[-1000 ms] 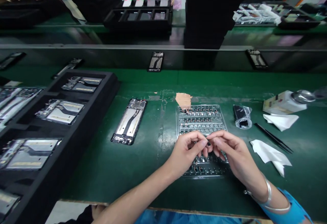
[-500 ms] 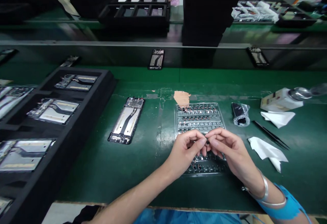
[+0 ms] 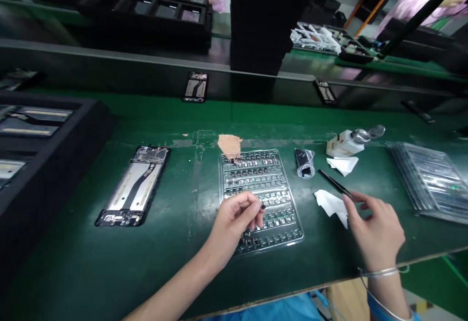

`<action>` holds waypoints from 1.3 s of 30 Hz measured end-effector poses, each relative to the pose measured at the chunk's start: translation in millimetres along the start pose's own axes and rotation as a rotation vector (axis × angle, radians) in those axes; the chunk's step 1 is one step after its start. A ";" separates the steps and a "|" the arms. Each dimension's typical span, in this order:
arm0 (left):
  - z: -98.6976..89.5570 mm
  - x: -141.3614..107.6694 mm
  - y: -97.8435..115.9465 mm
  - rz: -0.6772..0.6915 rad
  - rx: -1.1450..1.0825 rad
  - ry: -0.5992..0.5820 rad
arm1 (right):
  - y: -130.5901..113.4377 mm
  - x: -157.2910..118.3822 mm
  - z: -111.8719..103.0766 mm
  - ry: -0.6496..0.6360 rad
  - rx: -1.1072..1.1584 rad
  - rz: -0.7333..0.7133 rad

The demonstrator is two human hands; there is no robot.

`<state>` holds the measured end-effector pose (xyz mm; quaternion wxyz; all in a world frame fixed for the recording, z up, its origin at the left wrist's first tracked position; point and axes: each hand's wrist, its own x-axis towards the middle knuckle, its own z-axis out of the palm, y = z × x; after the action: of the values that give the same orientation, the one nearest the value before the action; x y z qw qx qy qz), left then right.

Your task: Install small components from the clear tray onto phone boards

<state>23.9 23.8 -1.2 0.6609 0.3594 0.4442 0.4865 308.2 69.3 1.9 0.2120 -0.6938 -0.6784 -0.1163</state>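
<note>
plainly, the two hands are well apart over the worktop [image 3: 80, 272]. the left hand [image 3: 234, 218] pinches a small black part [image 3: 263, 206] between thumb and fingers, above the clear tray [image 3: 299, 230], whose rows of little components run beneath and beyond that hand. the right hand [image 3: 376, 230] is at the near end of the black tweezers [image 3: 332, 181]; whether its fingers are closed on them i cannot tell. a white sheet [image 3: 328, 202] lies partly behind the right thumb, and a smaller white piece [image 3: 344, 166] sits farther off, by the bottle [image 3: 341, 144]. between tray and tweezers lies a clear bag [image 3: 304, 162]. a phone frame [image 3: 135, 184] lies flat, well left of the left hand. outermost are a black foam tray [image 3: 84, 130] at left and stacked clear trays [image 3: 405, 179] at right.
</note>
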 end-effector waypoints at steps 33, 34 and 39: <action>0.8 2.7 5.0 -0.025 -0.078 0.003 | 11.5 152.4 32.0 0.265 -0.163 0.068; 0.8 2.7 5.2 -0.021 -0.078 0.002 | 10.4 153.7 31.9 0.244 -0.179 0.095; 0.8 1.6 5.4 0.011 -0.066 -0.003 | 0.8 161.1 29.0 0.077 -0.270 0.114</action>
<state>23.1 26.8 3.5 0.6703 0.3406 0.4250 0.5040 313.7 226.1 48.5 0.1488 -0.7485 -0.6074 -0.2206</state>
